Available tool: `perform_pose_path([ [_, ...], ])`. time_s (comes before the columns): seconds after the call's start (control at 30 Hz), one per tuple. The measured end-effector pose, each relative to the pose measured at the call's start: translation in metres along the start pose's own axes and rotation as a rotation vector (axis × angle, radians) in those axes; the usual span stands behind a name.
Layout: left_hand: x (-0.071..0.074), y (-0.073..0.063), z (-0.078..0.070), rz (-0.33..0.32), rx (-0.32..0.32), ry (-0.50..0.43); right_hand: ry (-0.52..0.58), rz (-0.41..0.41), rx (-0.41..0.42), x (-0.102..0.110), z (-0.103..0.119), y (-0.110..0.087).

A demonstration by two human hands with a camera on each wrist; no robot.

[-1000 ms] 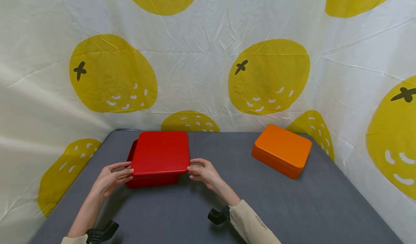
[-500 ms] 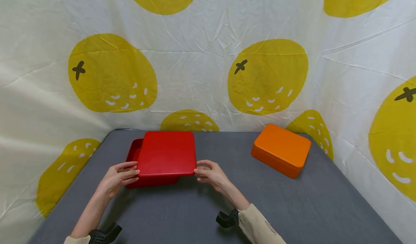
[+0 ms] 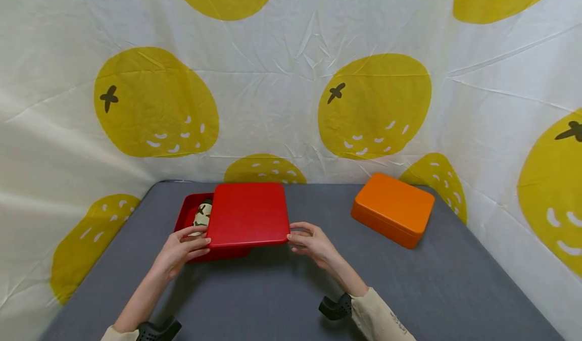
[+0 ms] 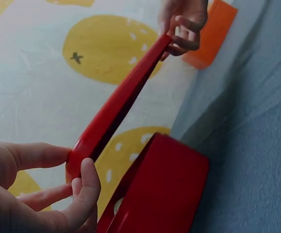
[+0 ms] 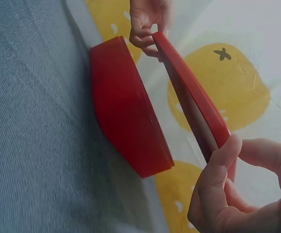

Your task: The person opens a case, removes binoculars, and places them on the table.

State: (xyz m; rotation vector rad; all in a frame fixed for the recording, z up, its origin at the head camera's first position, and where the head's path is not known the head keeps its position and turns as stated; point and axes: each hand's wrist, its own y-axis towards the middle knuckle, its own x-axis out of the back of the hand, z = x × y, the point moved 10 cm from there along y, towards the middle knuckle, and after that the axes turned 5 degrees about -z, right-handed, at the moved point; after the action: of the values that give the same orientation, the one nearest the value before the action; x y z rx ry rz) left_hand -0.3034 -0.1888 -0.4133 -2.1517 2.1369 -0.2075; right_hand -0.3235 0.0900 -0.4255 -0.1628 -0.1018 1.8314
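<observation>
Between them, my two hands hold a red lid [image 3: 249, 213] above a red box [image 3: 223, 254], shifted to the box's right. My left hand [image 3: 181, 250] pinches the lid's near left corner, and my right hand [image 3: 314, 244] pinches the near right corner. In both wrist views a gap shows between the lid [image 4: 116, 107] and the box [image 5: 121, 102]. Through the uncovered left part of the box, a cream item with dark patches [image 3: 202, 214] is visible; its kind cannot be made out. The lid hides the rest of the inside.
A closed orange box [image 3: 393, 209] stands at the back right of the grey table [image 3: 273, 300]. A white curtain [image 3: 273, 103] printed with yellow fruit hangs behind and along both sides.
Both hands have carried the lid to the right, off the box's left part. The cream patterned item inside has come into view. The red box has stayed in place.
</observation>
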Motion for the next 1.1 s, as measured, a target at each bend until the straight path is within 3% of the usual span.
perform_pose_path([
  [0.4,-0.025,0.000,-0.005,0.037,0.017,-0.075,-0.018,-0.025,-0.002,0.023,0.001,-0.006],
  [0.57,-0.038,0.001,-0.007,0.087,0.023,-0.124,-0.025,-0.056,-0.012,0.033,0.001,-0.009],
  [0.73,-0.054,0.003,-0.006,0.150,0.051,-0.206,0.011,-0.074,-0.006,0.044,0.002,-0.012],
  [0.87,-0.063,0.005,-0.007,0.159,0.084,-0.284,0.046,-0.084,0.003,0.050,0.002,-0.012],
  [1.1,-0.080,0.011,-0.007,0.218,0.146,-0.479,0.104,-0.160,-0.015,0.065,-0.001,-0.009],
])
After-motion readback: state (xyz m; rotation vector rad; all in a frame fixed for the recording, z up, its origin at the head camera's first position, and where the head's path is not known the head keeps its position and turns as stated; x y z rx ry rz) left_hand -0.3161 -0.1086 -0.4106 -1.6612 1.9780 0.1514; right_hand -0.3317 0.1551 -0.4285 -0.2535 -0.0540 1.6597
